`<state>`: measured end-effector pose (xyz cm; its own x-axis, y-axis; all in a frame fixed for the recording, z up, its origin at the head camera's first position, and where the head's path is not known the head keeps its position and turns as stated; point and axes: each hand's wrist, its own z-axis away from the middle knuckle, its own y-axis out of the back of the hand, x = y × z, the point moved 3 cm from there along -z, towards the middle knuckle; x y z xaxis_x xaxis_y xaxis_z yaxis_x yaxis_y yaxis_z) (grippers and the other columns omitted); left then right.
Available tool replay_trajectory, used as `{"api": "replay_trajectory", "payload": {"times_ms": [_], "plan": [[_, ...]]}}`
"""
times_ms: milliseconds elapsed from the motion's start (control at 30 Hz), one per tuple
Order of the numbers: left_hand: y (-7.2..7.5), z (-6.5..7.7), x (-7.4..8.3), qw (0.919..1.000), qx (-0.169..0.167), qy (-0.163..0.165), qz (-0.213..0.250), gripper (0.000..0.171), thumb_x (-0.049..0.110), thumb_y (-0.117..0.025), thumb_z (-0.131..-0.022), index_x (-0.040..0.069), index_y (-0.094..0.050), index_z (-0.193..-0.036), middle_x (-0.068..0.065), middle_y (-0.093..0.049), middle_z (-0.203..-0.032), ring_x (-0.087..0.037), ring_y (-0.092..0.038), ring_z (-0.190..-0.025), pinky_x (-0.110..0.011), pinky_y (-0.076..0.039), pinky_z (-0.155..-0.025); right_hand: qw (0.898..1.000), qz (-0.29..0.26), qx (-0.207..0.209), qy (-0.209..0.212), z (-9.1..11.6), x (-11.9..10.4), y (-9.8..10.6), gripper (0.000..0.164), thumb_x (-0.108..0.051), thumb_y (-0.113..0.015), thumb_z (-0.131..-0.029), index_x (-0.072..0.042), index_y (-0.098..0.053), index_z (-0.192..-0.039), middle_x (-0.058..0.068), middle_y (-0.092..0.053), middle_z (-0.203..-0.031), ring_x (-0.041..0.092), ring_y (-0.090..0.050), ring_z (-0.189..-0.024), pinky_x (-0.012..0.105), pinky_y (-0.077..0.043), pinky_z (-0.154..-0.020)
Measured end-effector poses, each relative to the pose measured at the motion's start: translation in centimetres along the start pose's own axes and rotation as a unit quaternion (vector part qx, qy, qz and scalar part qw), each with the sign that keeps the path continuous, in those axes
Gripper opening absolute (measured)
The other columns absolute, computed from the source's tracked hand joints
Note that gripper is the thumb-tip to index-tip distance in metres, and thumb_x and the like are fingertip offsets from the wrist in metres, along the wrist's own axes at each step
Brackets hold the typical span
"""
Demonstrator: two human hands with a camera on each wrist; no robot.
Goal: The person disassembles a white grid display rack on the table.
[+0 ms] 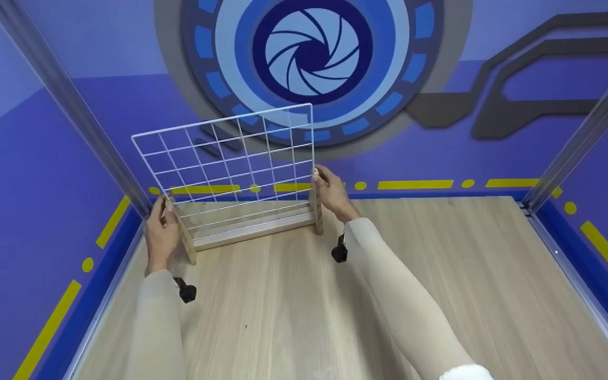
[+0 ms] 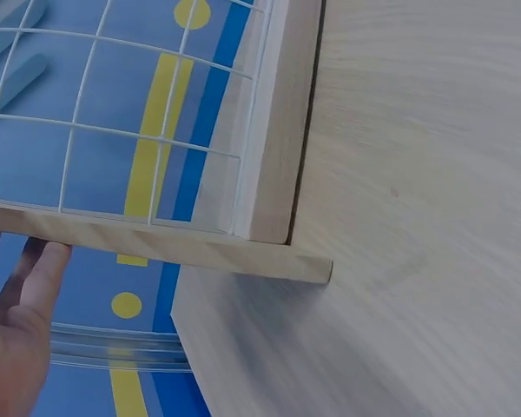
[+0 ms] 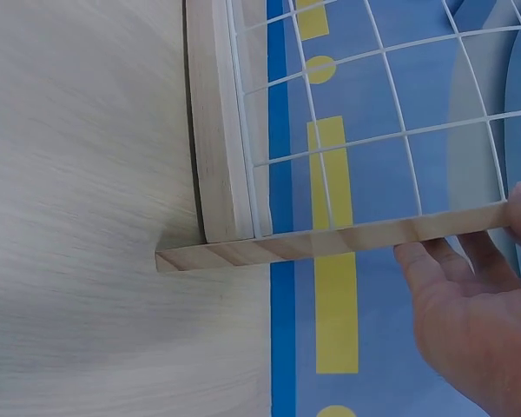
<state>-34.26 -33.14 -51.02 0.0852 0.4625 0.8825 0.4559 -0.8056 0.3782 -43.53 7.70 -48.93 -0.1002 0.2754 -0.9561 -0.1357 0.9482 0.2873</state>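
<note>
A white wire grid panel (image 1: 238, 117) leans back in a wooden stand on the tabletop, far left of centre. Its base rail (image 1: 256, 231) joins two upright side pieces at the ends. My left hand (image 1: 162, 237) pinches the upper part of the left wooden side piece (image 2: 200, 247) between thumb and fingers. On the other end, my right hand (image 1: 335, 195) grips the right wooden side piece (image 3: 356, 239) near its top, fingertips along its outer face in the right wrist view. Both side pieces stick out a little in front of the rail.
The wood-grain tabletop (image 1: 283, 316) runs to a blue printed back wall (image 1: 415, 163) just behind the stand. A metal corner post (image 1: 79, 105) rises close to the left hand, and another metal post (image 1: 573, 142) stands at the far right.
</note>
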Motion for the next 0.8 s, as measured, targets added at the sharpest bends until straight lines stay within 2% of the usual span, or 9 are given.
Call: {"api": "replay_trajectory", "payload": {"times_ms": [133,400,667,800], "plan": [[0.0,0.4,-0.2,0.9998,0.018,-0.009,-0.001,0.052,0.015,-0.045,-0.114,0.005,-0.039,-0.165,-0.023,-0.044,-0.165,-0.045,-0.048,-0.148,-0.058,-0.041,-0.123,1.0,-0.002,-0.001,0.005,0.0,0.0,-0.2,0.05,-0.024,-0.042,-0.117,-0.013,-0.039,-0.166,0.015,-0.044,-0.167,0.031,-0.042,-0.154,0.049,-0.041,-0.125],[0.2,1.3,-0.3,0.9997,0.023,-0.005,-0.012,0.053,0.02,-0.044,-0.115,0.01,-0.037,-0.167,-0.021,-0.043,-0.167,-0.045,-0.049,-0.147,-0.059,-0.041,-0.123,1.0,-0.005,0.001,0.006,-0.1,0.0,-0.4,0.05,-0.023,-0.042,-0.117,-0.014,-0.038,-0.166,0.014,-0.044,-0.167,0.03,-0.042,-0.153,0.048,-0.039,-0.127],[0.0,2.3,-0.2,0.9987,0.042,-0.011,-0.027,0.052,0.022,-0.045,-0.115,0.01,-0.04,-0.165,-0.02,-0.046,-0.165,-0.045,-0.051,-0.145,-0.059,-0.043,-0.121,1.0,-0.017,-0.001,0.001,-0.2,0.0,-0.4,0.049,-0.022,-0.041,-0.118,-0.013,-0.039,-0.166,0.014,-0.048,-0.164,0.03,-0.051,-0.139,0.047,-0.045,-0.12],[0.0,2.7,-0.1,0.9984,0.048,-0.018,-0.024,0.051,0.022,-0.045,-0.115,0.009,-0.041,-0.165,-0.022,-0.046,-0.165,-0.046,-0.051,-0.144,-0.06,-0.043,-0.12,1.0,-0.022,-0.008,-0.003,-0.1,0.0,-0.4,0.05,-0.024,-0.041,-0.118,-0.013,-0.038,-0.166,0.014,-0.044,-0.167,0.029,-0.047,-0.147,0.047,-0.042,-0.123]]}}
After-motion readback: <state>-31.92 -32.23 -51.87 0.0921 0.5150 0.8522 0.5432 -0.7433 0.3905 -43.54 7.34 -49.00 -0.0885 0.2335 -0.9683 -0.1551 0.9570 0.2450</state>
